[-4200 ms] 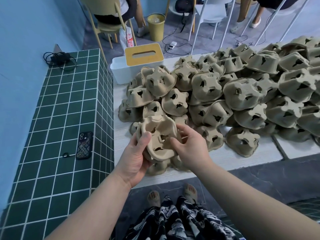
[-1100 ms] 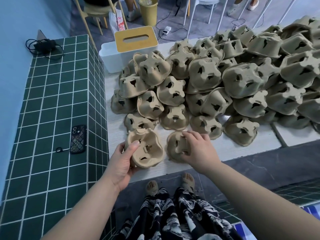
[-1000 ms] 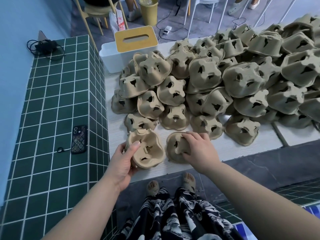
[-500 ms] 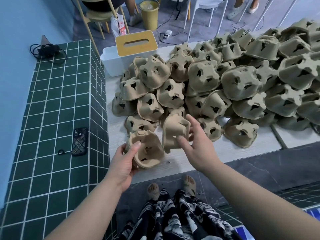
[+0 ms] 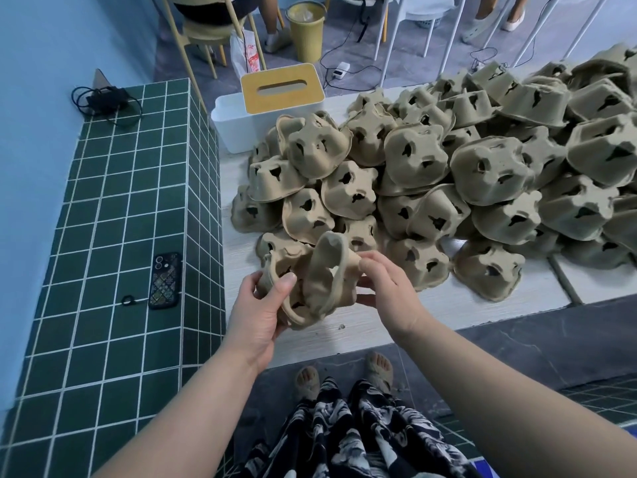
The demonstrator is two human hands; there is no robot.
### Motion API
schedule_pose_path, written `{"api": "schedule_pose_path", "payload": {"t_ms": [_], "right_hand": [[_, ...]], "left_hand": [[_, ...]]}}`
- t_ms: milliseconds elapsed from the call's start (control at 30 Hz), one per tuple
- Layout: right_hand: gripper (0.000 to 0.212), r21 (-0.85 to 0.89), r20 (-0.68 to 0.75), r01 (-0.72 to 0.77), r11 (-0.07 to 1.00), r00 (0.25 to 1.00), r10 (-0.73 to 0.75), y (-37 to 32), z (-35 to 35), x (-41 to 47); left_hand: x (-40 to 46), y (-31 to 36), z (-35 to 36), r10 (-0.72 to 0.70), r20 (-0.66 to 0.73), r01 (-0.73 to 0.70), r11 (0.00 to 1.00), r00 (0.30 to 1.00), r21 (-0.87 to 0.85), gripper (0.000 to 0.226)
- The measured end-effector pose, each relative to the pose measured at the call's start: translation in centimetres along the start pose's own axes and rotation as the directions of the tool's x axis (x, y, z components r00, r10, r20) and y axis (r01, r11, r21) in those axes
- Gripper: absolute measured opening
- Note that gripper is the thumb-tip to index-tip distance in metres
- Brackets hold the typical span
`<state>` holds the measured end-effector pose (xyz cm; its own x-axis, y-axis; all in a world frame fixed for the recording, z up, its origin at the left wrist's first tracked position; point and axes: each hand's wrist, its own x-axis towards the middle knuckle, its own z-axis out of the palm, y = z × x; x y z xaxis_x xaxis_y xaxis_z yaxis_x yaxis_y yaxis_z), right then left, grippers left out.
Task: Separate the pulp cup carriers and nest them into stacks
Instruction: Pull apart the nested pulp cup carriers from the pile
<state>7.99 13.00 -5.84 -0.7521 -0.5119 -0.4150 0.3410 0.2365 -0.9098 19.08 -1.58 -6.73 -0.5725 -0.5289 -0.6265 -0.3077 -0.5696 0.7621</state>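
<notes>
A big heap of brown pulp cup carriers [image 5: 448, 174] covers the white table [image 5: 431, 305]. At the table's near left corner my left hand [image 5: 256, 312] grips a carrier stack [image 5: 275, 274] by its near rim, thumb on top, hollow side up. My right hand [image 5: 386, 288] pinches a single carrier [image 5: 325, 274], tilted on edge, and holds it against the stack's right side. The two pieces touch; how far one sits inside the other is hidden.
A green tiled ledge [image 5: 113, 219] runs along the left, with a phone [image 5: 164, 281] and a coiled charger [image 5: 107, 98] on it. A white tissue box with a yellow lid [image 5: 275, 94] stands behind the heap. Chairs, a yellow bin [image 5: 306, 29] and people's legs are beyond the table.
My right hand lifted a single carrier off the table, turned it on edge and brought it left against the stack. My left hand kept hold of the stack.
</notes>
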Motion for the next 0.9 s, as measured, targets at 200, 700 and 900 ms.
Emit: {"api": "schedule_pose_path", "payload": {"t_ms": [200,700,900], "right_hand": [[0.068,-0.197,-0.096,-0.063,0.978,0.994,0.044,-0.6,0.0,0.5],[0.069,-0.222,-0.171,-0.111,0.969,0.982,0.073,-0.7,-0.1,1.0],[0.051,-0.458,-0.080,-0.009,0.889,0.996,-0.031,-1.0,-0.1,1.6]], "left_hand": [[0.1,0.0,0.2,0.071,0.013,-0.071,0.997,0.997,0.035,0.056],[0.2,0.2,0.3,0.044,0.026,-0.044,0.999,0.999,0.011,0.068],[0.2,0.6,0.3,0.023,0.119,-0.028,0.999,0.993,0.036,0.076]]}}
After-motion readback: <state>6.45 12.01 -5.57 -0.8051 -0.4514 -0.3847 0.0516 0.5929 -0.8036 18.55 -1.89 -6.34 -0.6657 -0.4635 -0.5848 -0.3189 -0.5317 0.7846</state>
